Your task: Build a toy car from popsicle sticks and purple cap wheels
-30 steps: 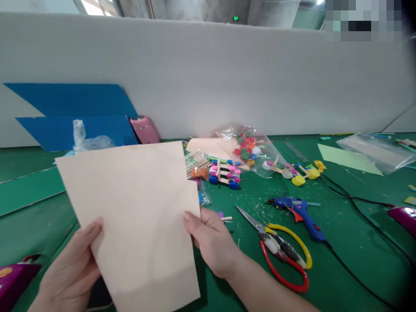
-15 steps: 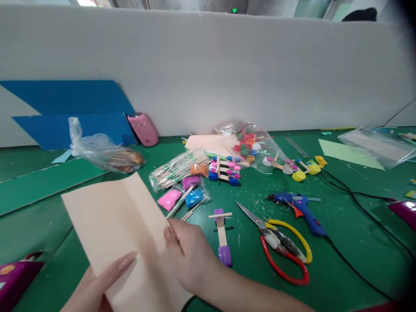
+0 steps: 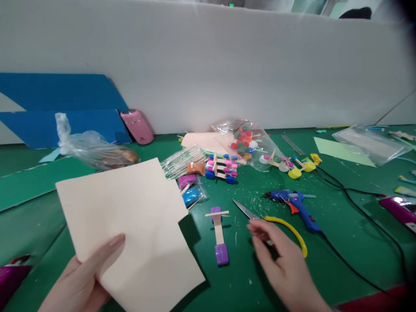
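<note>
A cream sheet of paper [image 3: 139, 216] with a notched right edge is held up by my left hand [image 3: 87, 277], thumb on its front and fingers behind. My right hand [image 3: 279, 264] is over the scissors [image 3: 243, 209], hiding the red handle; a blade and the yellow handle show. The fingers are curled close together, and whether they grip the scissors is hidden. Between the hands lies a small wooden-stick piece with purple ends [image 3: 219, 234] and a thin stick across it.
A blue glue gun [image 3: 299, 206] with a black cord lies at the right. Behind are clay packets [image 3: 191, 196], small stick models [image 3: 222, 168], a bag of colored caps [image 3: 245, 141], a pink bottle [image 3: 138, 126], a tied plastic bag [image 3: 94, 147] and a white partition [image 3: 195, 69].
My right hand has let go of the paper and moved right to the scissors. The paper now faces the camera flatter, still in my left hand. The view has shifted slightly.
</note>
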`<state>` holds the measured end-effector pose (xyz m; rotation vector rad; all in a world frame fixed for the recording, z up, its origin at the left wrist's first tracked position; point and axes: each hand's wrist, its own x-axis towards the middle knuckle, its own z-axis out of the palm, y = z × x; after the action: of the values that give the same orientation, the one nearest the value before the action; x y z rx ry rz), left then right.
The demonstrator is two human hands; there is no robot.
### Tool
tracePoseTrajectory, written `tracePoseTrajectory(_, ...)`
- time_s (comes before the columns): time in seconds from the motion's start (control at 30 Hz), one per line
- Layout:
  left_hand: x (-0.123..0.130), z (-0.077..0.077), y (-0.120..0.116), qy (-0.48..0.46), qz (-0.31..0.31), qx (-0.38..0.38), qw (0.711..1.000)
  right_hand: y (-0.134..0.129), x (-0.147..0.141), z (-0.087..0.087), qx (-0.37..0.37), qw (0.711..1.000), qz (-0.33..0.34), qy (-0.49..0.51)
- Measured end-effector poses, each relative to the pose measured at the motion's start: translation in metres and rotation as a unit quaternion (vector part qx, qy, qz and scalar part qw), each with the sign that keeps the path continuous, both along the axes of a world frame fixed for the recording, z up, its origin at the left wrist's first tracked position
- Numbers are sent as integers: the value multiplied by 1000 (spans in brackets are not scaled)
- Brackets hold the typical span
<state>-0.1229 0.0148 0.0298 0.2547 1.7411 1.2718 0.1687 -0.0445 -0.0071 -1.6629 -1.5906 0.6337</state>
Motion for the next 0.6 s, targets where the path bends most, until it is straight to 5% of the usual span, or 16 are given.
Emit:
tracePoseTrajectory(0.17,12,7,8,39,-3,65,997,-19,63,-36,-32,978,-23,-205)
tracePoseTrajectory(0.33,20,13,5,23,-39,73,996,-7,64,-31,-119,954,17,-275)
tracePoseTrajectory(0.43,25,22,3,3,-98,89,991,1,70,-27,-167,950,5,-262)
tracePoseTrajectory(0.6,35,34,2,-14,-72,72,995,-5,81,-23,-157,983,9,-92)
